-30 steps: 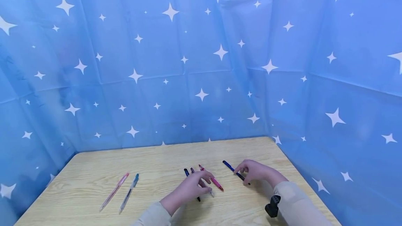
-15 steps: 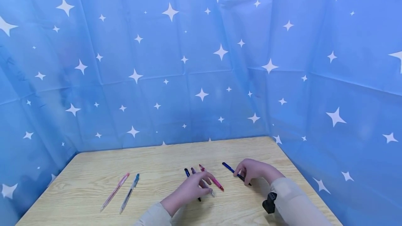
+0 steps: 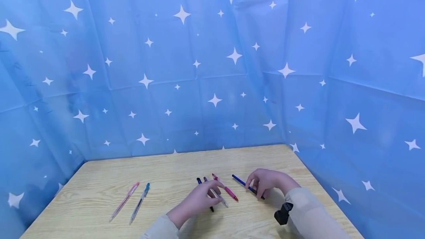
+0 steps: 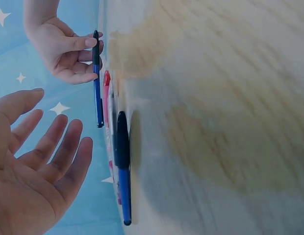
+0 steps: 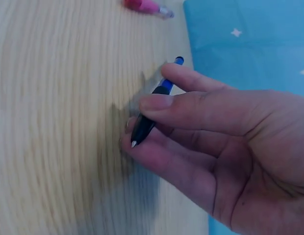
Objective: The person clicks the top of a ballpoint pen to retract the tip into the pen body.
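Observation:
My right hand [image 3: 267, 180] pinches a blue pen with a black grip [image 5: 143, 128] between thumb and fingers, near its writing end. In the right wrist view the metal tip points toward the lower left. The blue far end [image 3: 239, 181] slants up and left in the head view. My left hand [image 3: 196, 199] hovers over the middle pens, its fingers spread and loosely bent around nothing in the left wrist view. Under it lie a second blue pen with a black grip [image 4: 122, 142], partly hidden, and a clear pen [image 3: 221, 199]. A pink pen [image 3: 230, 193] lies just right of them.
Farther left on the wooden table [image 3: 166, 172], a clear pink pen [image 3: 124, 201] and a clear pen with a teal top [image 3: 140, 203] lie side by side. A blue curtain with white stars [image 3: 186, 113] surrounds the table's back and sides.
The pen in my right hand has turned slightly, its far end shifting a little left and toward me. My left hand stays nearly where it was. The head view has shifted slightly.

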Tool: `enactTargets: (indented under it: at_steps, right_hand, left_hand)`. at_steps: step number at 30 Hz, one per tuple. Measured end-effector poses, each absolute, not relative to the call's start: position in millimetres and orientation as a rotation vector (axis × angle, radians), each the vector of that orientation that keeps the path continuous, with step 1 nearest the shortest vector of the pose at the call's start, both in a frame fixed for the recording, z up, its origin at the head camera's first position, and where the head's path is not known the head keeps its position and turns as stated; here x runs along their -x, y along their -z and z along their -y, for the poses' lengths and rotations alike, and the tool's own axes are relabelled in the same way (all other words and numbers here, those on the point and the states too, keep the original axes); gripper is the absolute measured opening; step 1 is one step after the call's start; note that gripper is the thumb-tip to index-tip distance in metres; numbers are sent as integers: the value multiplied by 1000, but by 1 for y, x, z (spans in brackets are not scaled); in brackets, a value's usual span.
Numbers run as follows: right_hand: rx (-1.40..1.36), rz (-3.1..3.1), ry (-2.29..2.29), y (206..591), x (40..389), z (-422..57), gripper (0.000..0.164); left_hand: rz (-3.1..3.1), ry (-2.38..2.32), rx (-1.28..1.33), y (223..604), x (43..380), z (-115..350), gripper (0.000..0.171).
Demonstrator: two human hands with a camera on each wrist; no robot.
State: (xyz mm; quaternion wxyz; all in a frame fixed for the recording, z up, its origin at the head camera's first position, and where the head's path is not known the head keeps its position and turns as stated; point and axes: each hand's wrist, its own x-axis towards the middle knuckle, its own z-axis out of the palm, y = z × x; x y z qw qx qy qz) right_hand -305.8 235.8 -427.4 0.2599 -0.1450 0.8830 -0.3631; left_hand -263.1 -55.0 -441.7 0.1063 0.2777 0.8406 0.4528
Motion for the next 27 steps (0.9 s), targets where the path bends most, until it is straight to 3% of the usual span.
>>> enactTargets:
  at_steps: [10, 17, 27]
  right_hand:
    - [548, -2362, 1127, 414, 302, -217, 43]
    - [692, -2333, 1201, 401, 294, -200, 48]
    - [862, -2424, 1248, 380, 280, -173, 39]
  left_hand:
    - [-2570, -1384, -836, 429, 272, 64, 32]
    - [-2630, -1436, -799, 414, 278, 77, 39]
    - [-2711, -1527, -826, 391, 283, 93, 43]
